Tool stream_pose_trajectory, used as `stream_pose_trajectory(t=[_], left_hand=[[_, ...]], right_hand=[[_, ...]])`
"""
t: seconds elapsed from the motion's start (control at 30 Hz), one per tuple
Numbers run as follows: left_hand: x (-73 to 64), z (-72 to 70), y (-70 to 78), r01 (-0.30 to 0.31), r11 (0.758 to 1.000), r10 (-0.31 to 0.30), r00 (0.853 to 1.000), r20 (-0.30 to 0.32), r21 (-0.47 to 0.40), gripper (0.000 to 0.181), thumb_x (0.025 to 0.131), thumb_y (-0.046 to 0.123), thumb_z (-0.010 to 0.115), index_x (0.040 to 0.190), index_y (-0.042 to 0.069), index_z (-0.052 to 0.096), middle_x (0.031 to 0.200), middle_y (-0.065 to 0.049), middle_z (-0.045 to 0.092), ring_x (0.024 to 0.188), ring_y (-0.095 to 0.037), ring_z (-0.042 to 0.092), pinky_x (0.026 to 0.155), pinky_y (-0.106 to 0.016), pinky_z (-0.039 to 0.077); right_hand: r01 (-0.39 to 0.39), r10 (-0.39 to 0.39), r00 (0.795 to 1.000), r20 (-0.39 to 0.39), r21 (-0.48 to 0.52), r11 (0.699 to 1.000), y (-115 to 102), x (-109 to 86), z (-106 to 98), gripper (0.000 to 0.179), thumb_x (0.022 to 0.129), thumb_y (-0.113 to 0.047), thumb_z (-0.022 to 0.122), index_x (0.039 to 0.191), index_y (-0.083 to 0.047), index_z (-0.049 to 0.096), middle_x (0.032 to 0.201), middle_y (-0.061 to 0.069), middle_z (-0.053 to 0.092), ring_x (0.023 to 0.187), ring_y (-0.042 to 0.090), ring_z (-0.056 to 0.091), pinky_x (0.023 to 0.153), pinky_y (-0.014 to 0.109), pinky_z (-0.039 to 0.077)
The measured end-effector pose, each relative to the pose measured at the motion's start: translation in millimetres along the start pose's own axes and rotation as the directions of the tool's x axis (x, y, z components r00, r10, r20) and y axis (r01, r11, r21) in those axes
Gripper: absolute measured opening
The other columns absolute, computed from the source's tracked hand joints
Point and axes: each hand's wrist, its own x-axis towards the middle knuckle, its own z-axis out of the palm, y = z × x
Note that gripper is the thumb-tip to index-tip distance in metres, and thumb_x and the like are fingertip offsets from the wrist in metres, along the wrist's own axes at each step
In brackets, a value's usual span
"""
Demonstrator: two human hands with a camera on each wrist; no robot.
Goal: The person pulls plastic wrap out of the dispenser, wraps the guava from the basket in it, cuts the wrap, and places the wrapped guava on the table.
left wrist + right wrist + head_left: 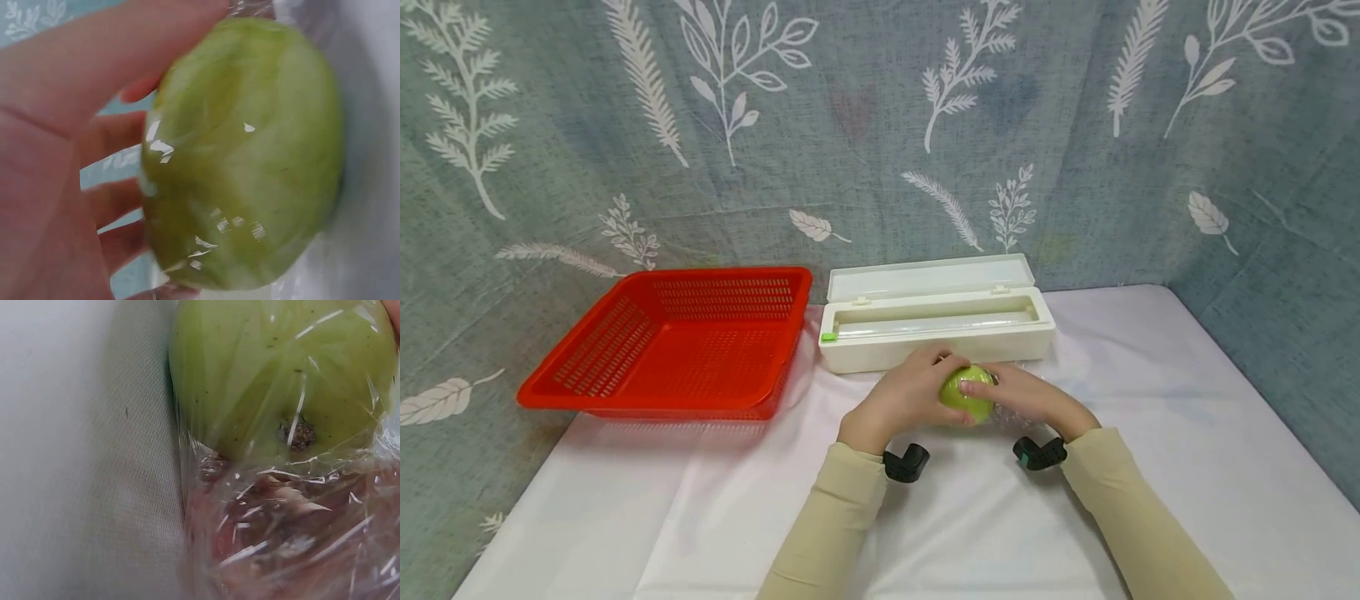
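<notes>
A round green fruit (966, 407), covered in clear cling film, is held between both hands over the white-covered table. My left hand (901, 398) curves its fingers and thumb round the fruit's left side; the left wrist view shows film shining tight over the fruit (250, 156). From the right, my right hand (1033, 393) grips the fruit, its thumb lying across the front. Loose, crumpled film (300, 537) bunches below the fruit's dark, rough end in the right wrist view. Right fingers are partly hidden behind that film.
Just behind the hands stands a white cling film dispenser (936, 354), lid raised, with a green slider (828, 337) at its left end. A red plastic basket (670, 412) is at the back left. Patterned grey-blue cloth (865, 192) hangs behind the table.
</notes>
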Motion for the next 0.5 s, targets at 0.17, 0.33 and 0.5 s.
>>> stream_pose_trajectory(t=[0.17, 0.33, 0.5], left_hand=[[2.5, 9.5, 0.5, 0.062, 0.997, -0.063, 0.998, 0.013, 0.037, 0.078, 0.066, 0.05, 0.072, 0.132, 0.023, 0.041, 0.128, 0.0, 0.038, 0.117, -0.017, 0.035, 0.087, -0.034, 0.04], [3.6, 18.4, -6.2, 0.118, 0.992, -0.116, 0.992, 0.046, -0.047, 0.081, 0.066, 0.046, 0.075, 0.134, 0.027, 0.036, 0.127, 0.002, 0.037, 0.114, -0.014, 0.037, 0.08, -0.035, 0.044], [6.4, 22.1, -14.0, 0.151, 0.982, -0.144, 0.987, 0.065, -0.118, 0.086, 0.063, 0.048, 0.076, 0.135, 0.028, 0.034, 0.125, 0.002, 0.041, 0.109, -0.013, 0.041, 0.083, -0.036, 0.041]], right_hand=[[-0.063, 0.062, 0.997, -0.044, -0.016, 0.998, 0, -1.6, -3, 0.049, 0.086, -0.059, 0.038, 0.101, -0.018, 0.059, 0.091, 0.0, 0.058, 0.081, 0.017, 0.053, 0.071, 0.034, 0.041], [-0.121, 0.119, 0.989, -0.087, -0.029, 0.992, 0, -3.7, -6, 0.06, 0.085, -0.065, 0.031, 0.106, -0.017, 0.06, 0.09, 0.003, 0.059, 0.079, 0.019, 0.053, 0.07, 0.035, 0.041], [-0.168, 0.162, 0.978, -0.129, -0.038, 0.985, 5, -5.0, -9, 0.069, 0.085, -0.066, 0.024, 0.108, -0.013, 0.061, 0.099, 0.005, 0.059, 0.088, 0.02, 0.052, 0.078, 0.038, 0.039]])
